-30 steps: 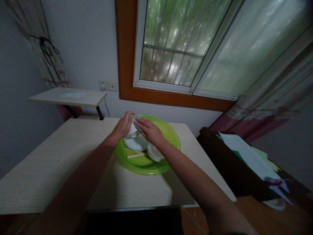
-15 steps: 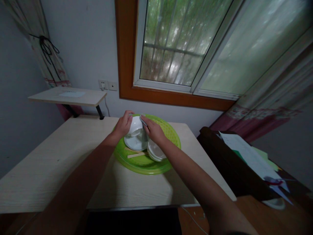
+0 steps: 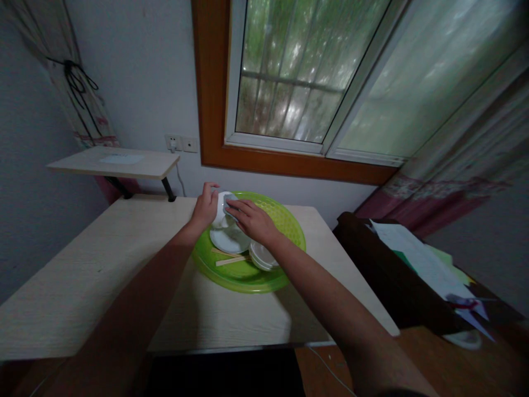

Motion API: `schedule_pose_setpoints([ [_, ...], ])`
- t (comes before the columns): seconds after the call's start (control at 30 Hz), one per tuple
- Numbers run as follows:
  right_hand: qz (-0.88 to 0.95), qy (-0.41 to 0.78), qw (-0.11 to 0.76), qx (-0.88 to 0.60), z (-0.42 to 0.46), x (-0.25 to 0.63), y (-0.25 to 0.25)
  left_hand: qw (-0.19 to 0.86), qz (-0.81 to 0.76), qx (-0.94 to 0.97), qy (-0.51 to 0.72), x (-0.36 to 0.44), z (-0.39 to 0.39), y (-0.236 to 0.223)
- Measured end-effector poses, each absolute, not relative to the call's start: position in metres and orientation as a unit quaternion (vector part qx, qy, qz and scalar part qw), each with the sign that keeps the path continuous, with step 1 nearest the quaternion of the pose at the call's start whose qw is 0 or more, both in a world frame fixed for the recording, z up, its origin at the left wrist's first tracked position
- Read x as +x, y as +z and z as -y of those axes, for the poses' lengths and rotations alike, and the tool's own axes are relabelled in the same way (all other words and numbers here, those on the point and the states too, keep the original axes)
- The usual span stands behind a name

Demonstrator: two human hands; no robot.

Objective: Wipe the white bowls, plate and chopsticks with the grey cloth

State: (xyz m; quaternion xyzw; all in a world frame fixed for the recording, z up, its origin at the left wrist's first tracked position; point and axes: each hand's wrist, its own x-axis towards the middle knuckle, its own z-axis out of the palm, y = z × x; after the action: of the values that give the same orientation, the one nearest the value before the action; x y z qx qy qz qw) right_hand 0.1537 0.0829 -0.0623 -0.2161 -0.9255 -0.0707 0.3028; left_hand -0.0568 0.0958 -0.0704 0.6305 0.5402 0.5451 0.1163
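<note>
My left hand [image 3: 205, 208] grips a white bowl [image 3: 220, 216] by its left side, tilted above the far left of a round green plastic tray [image 3: 252, 285]. My right hand [image 3: 254, 221] presses a small greyish cloth-like piece [image 3: 228, 206] against the bowl's outside; its exact kind is hard to make out. Below the bowl, a white plate [image 3: 229, 242] lies in the tray. Several white bowls [image 3: 262, 257] sit stacked under my right wrist. Light wooden chopsticks [image 3: 229, 261] lie at the near side of the plate.
The tray stands on a pale wooden table [image 3: 231, 320] against the wall. A small raised shelf [image 3: 115, 161] with a paper on it is at the back left. To the right is a dark brown piece of furniture [image 3: 372, 270] with papers [image 3: 421, 264]. A window is behind.
My right hand has moved left across the bowl with the grey piece, from the bowl's right edge toward its middle. My left hand and the bowl have shifted slightly up and left.
</note>
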Motion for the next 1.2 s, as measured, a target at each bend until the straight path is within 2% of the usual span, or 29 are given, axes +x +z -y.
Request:
schedule_pose_setpoints([
  [0.27,0.894,-0.039,0.326,-0.306,-0.100,0.164,-0.073,0.084,-0.544,0.633,0.544,-0.059,-0.097,-0.071],
  [0.4,0.909,-0.026,0.325,-0.261,-0.091,0.160,-0.068,0.091,-0.550,0.638,0.531,-0.058,-0.097,-0.070],
  [0.6,0.948,-0.050,0.270,-0.163,-0.073,0.145,-0.060,0.097,-0.541,0.650,0.525,-0.057,-0.097,-0.071],
  [0.73,0.940,-0.051,0.288,-0.178,-0.075,0.145,-0.061,0.090,-0.538,0.644,0.536,-0.058,-0.098,-0.071],
  [1.0,0.885,-0.017,0.351,-0.307,-0.099,0.162,-0.071,0.099,-0.531,0.640,0.548,-0.059,-0.096,-0.071],
  [1.2,0.880,-0.005,0.363,-0.305,-0.101,0.164,-0.073,0.113,-0.529,0.645,0.540,-0.057,-0.094,-0.068],
])
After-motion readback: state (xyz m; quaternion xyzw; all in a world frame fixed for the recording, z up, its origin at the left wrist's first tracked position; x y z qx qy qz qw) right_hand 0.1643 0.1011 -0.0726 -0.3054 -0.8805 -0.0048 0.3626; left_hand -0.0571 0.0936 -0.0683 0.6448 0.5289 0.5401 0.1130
